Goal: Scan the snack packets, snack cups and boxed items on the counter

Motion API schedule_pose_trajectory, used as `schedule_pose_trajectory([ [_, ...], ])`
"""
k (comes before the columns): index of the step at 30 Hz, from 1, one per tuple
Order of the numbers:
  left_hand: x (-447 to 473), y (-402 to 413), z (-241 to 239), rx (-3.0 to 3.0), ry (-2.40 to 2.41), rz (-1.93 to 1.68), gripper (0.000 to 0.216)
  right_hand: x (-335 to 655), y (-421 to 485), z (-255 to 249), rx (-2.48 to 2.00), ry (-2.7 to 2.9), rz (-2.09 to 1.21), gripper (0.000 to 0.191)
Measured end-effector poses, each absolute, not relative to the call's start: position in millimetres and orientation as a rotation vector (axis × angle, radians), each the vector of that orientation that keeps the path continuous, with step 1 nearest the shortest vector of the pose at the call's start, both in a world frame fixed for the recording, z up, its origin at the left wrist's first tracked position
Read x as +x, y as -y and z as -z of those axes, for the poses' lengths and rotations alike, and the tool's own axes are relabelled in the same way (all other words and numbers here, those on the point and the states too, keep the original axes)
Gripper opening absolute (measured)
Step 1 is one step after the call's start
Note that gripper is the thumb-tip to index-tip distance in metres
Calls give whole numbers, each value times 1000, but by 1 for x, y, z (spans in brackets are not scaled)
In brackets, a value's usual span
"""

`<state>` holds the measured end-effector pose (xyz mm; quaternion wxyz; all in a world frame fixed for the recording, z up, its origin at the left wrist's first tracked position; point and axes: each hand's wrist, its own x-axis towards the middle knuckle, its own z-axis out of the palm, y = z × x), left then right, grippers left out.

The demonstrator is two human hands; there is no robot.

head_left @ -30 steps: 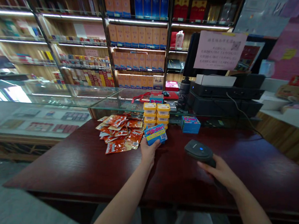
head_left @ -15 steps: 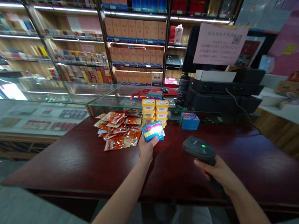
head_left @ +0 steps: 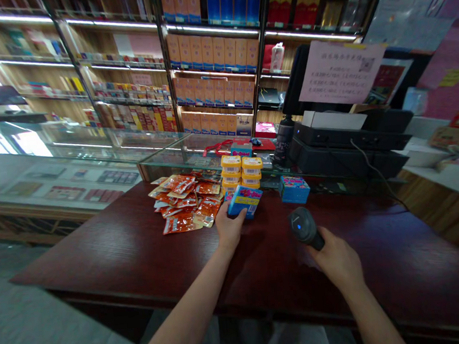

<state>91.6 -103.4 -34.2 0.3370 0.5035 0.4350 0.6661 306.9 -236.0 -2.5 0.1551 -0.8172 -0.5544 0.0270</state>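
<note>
My left hand [head_left: 230,227] is closed on a small blue packet [head_left: 244,201] with pink lettering, a yellow band and a barcode, tilted above the table. A bit of blue shows just below it; whether that is a second packet I cannot tell. In my right hand [head_left: 337,256] is a dark barcode scanner [head_left: 303,225], gripped by its handle, with a small blue light on its head. Yellow tubs [head_left: 231,164] with white labels are stacked right behind the blue packet. To their left lies a heap of orange foil pouches [head_left: 184,226]. A stack of similar blue packets [head_left: 294,190] sits to the right.
The dark red wooden table [head_left: 141,263] adjoins a glass display counter [head_left: 74,176]. A black bottle-like cylinder [head_left: 283,141] and a black printer-like machine [head_left: 349,136] with a cable stand at the back right. A monitor carries a paper notice [head_left: 341,70]. Shelves of boxes [head_left: 215,91] line the wall.
The bright scanner light on the blue packet is gone, and the packet has turned in my left hand. My right hand has rotated the scanner; its light went from green to blue.
</note>
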Motion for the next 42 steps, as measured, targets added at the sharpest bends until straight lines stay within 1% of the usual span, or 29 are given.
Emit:
schedule_pose_trajectory([
  [2,89,99,21,1363,-1162,-1832,32,305,233,8,-2372,1615,73,25],
  [4,82,92,9,1502,-1212,-1925,25,303,231,17,-2353,1653,208,23],
  [6,72,85,0,1799,-1265,-1963,15,303,229,26,-2327,1679,297,23],
  [7,67,81,-2,1989,-1278,-1940,14,304,228,30,-2316,1688,313,24],
  [10,52,73,2,2534,-1246,-1736,23,304,227,38,-2291,1701,313,25],
  [14,45,70,20,2829,-1265,-1526,26,305,229,39,-2294,1692,291,27],
  [19,45,76,30,2844,-1281,-1342,32,304,234,37,-2324,1651,239,24],
  [22,46,80,31,2790,-1276,-1274,29,303,236,37,-2337,1627,247,24],
  [25,46,80,34,2676,-1252,-1346,28,303,237,38,-2330,1618,255,25],
  [30,46,72,39,2497,-1264,-1534,17,303,237,39,-2327,1611,257,25],
  [42,44,65,40,2429,-1265,-1536,20,302,237,38,-2356,1611,248,26],
])
